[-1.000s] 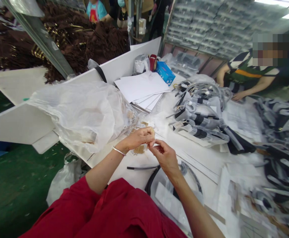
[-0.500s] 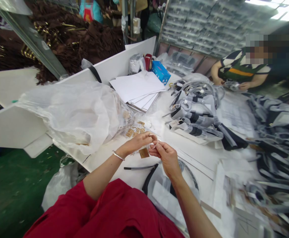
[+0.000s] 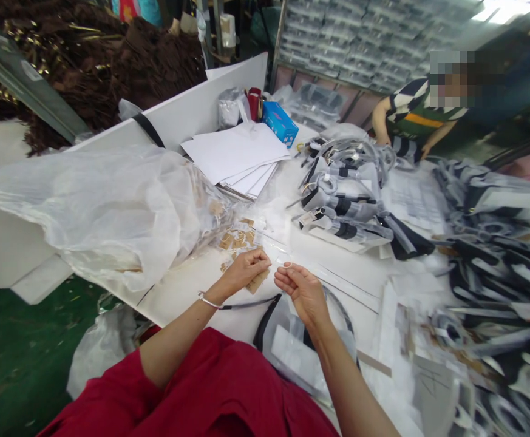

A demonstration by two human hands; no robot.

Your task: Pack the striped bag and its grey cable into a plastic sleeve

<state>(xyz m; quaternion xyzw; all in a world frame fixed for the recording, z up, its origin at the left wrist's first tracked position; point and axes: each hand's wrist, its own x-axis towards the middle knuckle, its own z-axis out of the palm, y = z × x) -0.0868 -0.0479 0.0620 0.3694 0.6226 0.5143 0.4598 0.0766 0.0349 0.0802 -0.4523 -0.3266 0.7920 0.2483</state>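
Note:
My left hand (image 3: 245, 270) is closed over a small brown paper tag (image 3: 258, 282) just above the white table (image 3: 187, 291). My right hand (image 3: 297, 284) sits a short gap to its right, fingertips pinched on a thin white string loop (image 3: 287, 265). More brown tags (image 3: 237, 238) lie scattered beyond my left hand, at the mouth of a big clear plastic bag (image 3: 110, 206). A bagged black and grey item (image 3: 292, 346) lies under my right wrist.
A stack of white paper (image 3: 235, 155) and a blue box (image 3: 279, 121) sit further back. Grey and black striped bagged goods (image 3: 342, 200) pile up at centre and right. Another person in a striped shirt (image 3: 413, 118) works at the far right. Dark brown goods (image 3: 87, 67) are heaped behind the partition.
My hands have come slightly apart and lowered toward the table. The tag stays with my left hand, the string loop with my right. The view has shifted left.

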